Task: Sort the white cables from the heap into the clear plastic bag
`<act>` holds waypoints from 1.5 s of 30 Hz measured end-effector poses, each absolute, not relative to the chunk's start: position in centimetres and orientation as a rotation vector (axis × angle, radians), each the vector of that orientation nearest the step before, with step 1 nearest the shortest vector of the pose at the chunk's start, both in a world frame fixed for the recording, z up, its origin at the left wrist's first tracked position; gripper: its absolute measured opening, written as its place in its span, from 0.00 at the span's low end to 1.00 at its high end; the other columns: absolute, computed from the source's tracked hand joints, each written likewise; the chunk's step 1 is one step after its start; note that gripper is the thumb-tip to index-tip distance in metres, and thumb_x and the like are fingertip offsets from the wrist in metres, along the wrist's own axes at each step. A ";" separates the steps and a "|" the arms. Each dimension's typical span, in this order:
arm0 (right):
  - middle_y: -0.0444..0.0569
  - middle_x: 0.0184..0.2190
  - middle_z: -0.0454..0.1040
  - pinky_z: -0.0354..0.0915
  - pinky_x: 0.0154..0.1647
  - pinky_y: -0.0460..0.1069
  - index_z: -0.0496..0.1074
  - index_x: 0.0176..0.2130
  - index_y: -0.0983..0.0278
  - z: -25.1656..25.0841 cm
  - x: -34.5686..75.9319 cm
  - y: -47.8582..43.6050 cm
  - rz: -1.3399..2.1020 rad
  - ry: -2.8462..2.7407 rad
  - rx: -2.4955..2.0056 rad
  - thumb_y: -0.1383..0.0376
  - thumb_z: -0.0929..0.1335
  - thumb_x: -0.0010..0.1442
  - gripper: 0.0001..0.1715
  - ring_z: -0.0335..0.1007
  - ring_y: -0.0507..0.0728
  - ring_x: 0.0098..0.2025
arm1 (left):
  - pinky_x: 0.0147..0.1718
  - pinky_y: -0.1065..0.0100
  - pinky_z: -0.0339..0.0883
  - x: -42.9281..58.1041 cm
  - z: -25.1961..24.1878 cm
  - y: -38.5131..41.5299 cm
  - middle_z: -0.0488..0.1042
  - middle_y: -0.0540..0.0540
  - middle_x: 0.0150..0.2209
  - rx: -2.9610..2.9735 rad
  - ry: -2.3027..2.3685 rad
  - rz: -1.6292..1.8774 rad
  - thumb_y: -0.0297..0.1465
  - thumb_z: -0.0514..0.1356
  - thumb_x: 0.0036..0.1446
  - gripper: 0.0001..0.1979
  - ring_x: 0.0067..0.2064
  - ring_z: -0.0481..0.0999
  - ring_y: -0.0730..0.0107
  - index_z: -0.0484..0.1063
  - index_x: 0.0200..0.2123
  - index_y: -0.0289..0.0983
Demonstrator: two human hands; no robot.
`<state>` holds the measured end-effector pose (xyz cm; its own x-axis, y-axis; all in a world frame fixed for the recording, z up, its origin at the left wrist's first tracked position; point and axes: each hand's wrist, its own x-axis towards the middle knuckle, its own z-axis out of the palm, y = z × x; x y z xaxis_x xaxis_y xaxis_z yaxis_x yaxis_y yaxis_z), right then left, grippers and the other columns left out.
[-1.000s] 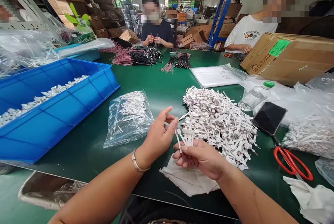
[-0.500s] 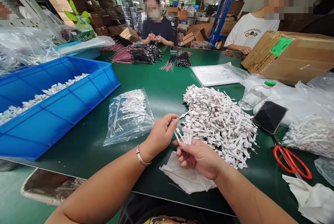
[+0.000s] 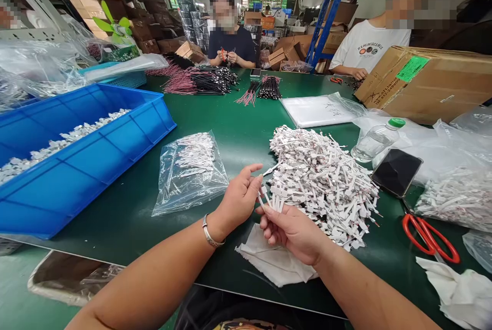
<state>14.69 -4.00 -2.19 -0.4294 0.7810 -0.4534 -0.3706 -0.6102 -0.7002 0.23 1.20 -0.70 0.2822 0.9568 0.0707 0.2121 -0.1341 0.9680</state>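
1. Pinching white strips point(image 3: 275, 201) between right hand point(image 3: 288, 230) thumb and fingers, above the table point(image 3: 242, 130) toward its near edge; fanned upward, perhaps to part the tips
2. Holding the left hand point(image 3: 240, 194) just beside the fan, forefinger lifted clear of the thumb; can't tell whether pinching a strip
3. Spotting the pile point(image 3: 323, 181) just beyond the right hand, probably heaped there for short reaches
4. Noting a bag point(image 3: 192, 171) between pile and left-edge bin point(image 3: 96, 166), likely laid flat for easy access
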 end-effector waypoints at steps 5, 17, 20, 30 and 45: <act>0.42 0.23 0.69 0.58 0.20 0.40 0.72 0.36 0.68 -2.2 14.6 -4.1 2.056 -0.718 -1.042 0.55 0.71 0.52 0.19 0.63 0.45 0.21 | 0.27 0.71 0.63 0.0 -0.3 1.1 0.70 0.49 0.28 1.600 1.147 0.951 0.42 0.49 0.60 0.20 0.28 0.69 0.72 0.65 0.50 0.37; 0.42 0.23 0.68 0.56 0.20 0.40 0.71 0.38 0.67 -2.4 14.7 -4.2 2.113 -0.799 -0.992 0.53 0.70 0.53 0.21 0.62 0.45 0.20 | 0.15 0.77 0.61 0.2 -0.4 1.0 0.65 0.52 0.26 1.303 0.971 0.829 0.42 0.57 0.54 0.19 0.22 0.65 0.78 0.66 0.45 0.37; 0.42 0.23 0.69 0.55 0.20 0.40 0.70 0.37 0.67 -2.6 14.7 -4.2 2.101 -0.785 -0.964 0.54 0.70 0.53 0.19 0.61 0.45 0.20 | 0.18 0.75 0.65 0.2 -0.4 1.0 0.64 0.53 0.25 1.303 1.004 0.841 0.40 0.56 0.55 0.17 0.23 0.66 0.77 0.66 0.45 0.37; 0.41 0.22 0.67 0.54 0.20 0.41 0.72 0.40 0.67 -2.2 14.6 -4.3 2.117 -0.843 -1.024 0.51 0.71 0.50 0.24 0.60 0.45 0.20 | 0.18 0.77 0.64 -0.2 0.3 1.2 0.69 0.47 0.35 1.309 0.998 0.769 0.42 0.57 0.54 0.20 0.29 0.69 0.74 0.66 0.47 0.39; 0.42 0.20 0.67 0.54 0.19 0.40 0.70 0.28 0.69 -2.7 14.7 -4.4 2.221 -0.841 -0.935 0.53 0.69 0.54 0.20 0.60 0.44 0.19 | 0.19 0.76 0.60 -0.3 0.3 1.1 0.65 0.53 0.24 1.444 0.997 0.737 0.39 0.56 0.56 0.11 0.21 0.64 0.80 0.67 0.32 0.36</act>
